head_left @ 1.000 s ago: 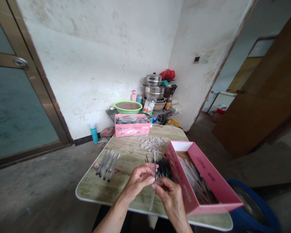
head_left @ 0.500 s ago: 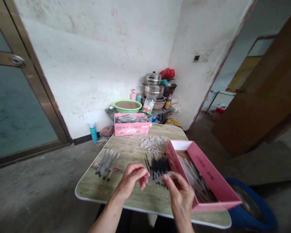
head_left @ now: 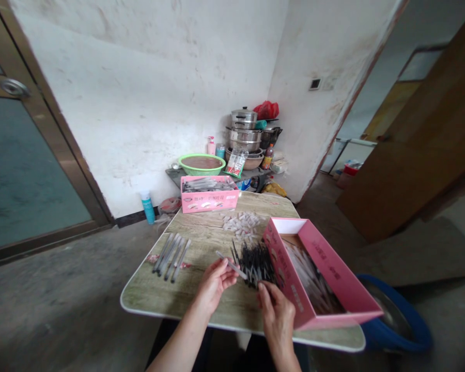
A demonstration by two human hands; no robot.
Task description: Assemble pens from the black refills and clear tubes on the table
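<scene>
My left hand pinches a clear pen barrel between thumb and fingers, slanting above the table. My right hand is at the near edge of a pile of thin black pen refills; its thumb and fingertips are together, and what they hold, if anything, I cannot make out. Several assembled-looking pens with dark ends lie in a row on the left. Beyond the refills is a scatter of small whitish pieces. An open pink box on the right holds many clear barrels.
A second pink box full of pens stands at the far edge of the wood-patterned table. Behind it a low shelf carries a green basin and stacked pots. A blue tub sits on the floor at right.
The barrel has passed from my right hand to my left. My right hand has moved slightly left and down to the near side of the refill pile.
</scene>
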